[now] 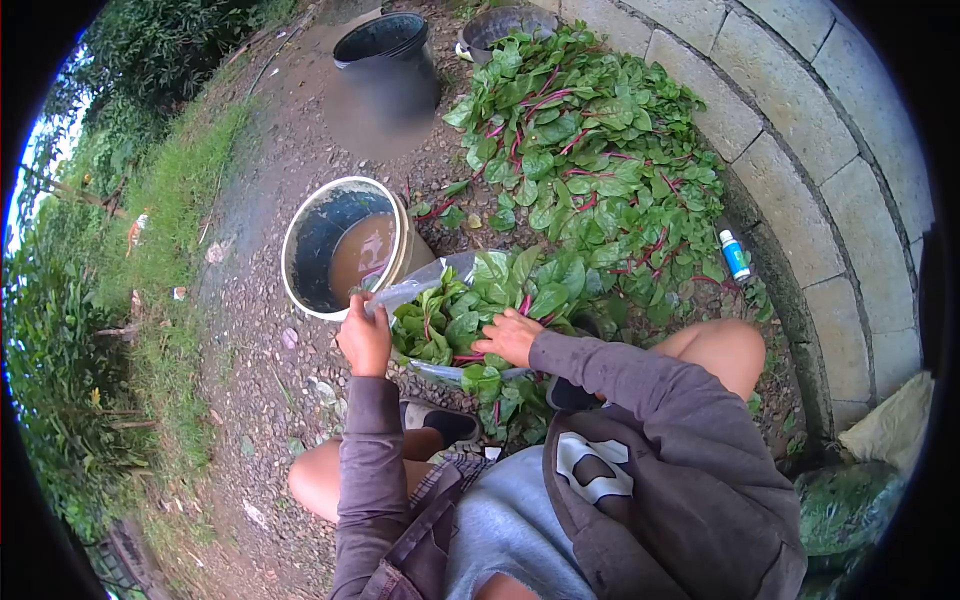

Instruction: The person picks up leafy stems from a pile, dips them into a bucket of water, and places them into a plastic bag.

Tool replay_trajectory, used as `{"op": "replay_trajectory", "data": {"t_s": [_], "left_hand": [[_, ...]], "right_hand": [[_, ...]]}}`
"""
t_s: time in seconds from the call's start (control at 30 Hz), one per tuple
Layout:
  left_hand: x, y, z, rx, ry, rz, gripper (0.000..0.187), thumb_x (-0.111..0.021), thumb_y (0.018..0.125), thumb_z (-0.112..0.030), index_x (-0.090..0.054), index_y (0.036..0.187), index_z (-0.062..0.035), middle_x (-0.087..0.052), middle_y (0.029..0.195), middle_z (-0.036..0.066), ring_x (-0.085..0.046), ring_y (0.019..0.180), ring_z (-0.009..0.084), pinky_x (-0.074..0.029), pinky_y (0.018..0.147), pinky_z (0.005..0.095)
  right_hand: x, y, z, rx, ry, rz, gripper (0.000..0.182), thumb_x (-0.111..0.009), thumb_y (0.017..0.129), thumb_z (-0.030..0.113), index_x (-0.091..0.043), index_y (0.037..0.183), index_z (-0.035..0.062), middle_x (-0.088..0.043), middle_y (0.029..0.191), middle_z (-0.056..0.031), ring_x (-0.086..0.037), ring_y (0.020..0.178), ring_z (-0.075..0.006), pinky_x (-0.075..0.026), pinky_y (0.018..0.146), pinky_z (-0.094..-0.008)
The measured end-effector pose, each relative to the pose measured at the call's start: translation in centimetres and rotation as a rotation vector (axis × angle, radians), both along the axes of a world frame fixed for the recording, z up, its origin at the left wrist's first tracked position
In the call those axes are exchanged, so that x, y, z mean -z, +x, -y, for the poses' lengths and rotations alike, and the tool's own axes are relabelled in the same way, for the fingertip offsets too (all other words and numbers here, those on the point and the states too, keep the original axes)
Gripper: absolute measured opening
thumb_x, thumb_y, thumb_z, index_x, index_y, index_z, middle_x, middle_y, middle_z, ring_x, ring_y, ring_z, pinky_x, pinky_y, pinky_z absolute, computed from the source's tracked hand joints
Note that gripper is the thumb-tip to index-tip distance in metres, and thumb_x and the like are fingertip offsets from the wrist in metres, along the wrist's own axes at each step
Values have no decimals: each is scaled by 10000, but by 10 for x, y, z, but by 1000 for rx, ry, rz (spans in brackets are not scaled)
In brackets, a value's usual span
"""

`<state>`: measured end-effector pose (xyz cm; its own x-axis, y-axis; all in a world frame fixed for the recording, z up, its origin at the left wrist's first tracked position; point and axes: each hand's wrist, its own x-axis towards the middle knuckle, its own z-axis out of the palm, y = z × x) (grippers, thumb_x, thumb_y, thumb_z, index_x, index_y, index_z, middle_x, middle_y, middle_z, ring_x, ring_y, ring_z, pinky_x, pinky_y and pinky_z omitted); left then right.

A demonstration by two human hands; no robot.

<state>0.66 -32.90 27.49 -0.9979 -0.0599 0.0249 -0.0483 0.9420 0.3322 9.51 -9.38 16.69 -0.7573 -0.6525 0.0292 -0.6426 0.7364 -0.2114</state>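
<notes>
My left hand pinches the rim of a clear plastic bag near the bucket. Inside the bag lies a bunch of Malabar spinach with green leaves and red-purple stems. My right hand rests in the bag's mouth with its fingers curled on the spinach; the fingertips are partly hidden by leaves. The bag sits low between my legs, and some leaves hang below its near side. Just beyond my left hand stands a white-rimmed bucket with murky brown water in it.
A large heap of Malabar spinach covers the ground ahead and to the right. Dark tubs stand at the back. A white-and-blue bottle lies by the concrete block wall. A filled green plastic bag sits at lower right.
</notes>
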Motion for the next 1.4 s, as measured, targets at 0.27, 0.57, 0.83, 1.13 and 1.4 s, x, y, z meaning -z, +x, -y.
{"op": "replay_trajectory", "data": {"t_s": [0.27,0.57,0.83,1.13,1.4], "left_hand": [[-12,64,-104,891,235,10,1151,-828,525,-478,-248,1396,-1,-330,1391,219,-312,1297,378,-270,1056,448],[26,78,-157,830,-53,70,1256,-857,442,-441,-177,1438,-92,-128,1495,163,-112,1382,366,-179,1029,642],[31,71,-155,850,-68,-12,1026,-801,563,-306,-253,1412,-127,-330,1399,147,-339,1257,393,-334,991,542],[49,93,-147,841,-33,11,717,-752,608,-267,-456,1238,-91,-548,1149,133,-578,938,347,-506,795,395],[55,101,-130,863,58,-138,571,-703,639,-226,-511,1159,-89,-566,1139,106,-583,945,359,-489,846,403]], "right_hand": [[-14,1,-9,54,-198,-79,386,-591,772,224,-566,1156,194,-556,1095,-92,-422,1197,-279,-230,1075,-508],[74,-23,-167,1124,-530,530,208,-561,762,149,-661,921,57,-651,934,-177,-616,895,-337,-479,790,-417],[-1,-10,-63,699,-694,180,308,-548,749,56,-625,1046,63,-618,1031,-154,-567,997,-352,-453,854,-405],[9,-20,-97,797,-578,554,210,-735,681,293,-731,838,154,-684,860,-113,-652,829,-262,-502,766,-375],[15,-18,-82,966,-631,431,272,-756,669,308,-666,806,90,-670,853,-132,-634,854,-312,-485,767,-400]]}}
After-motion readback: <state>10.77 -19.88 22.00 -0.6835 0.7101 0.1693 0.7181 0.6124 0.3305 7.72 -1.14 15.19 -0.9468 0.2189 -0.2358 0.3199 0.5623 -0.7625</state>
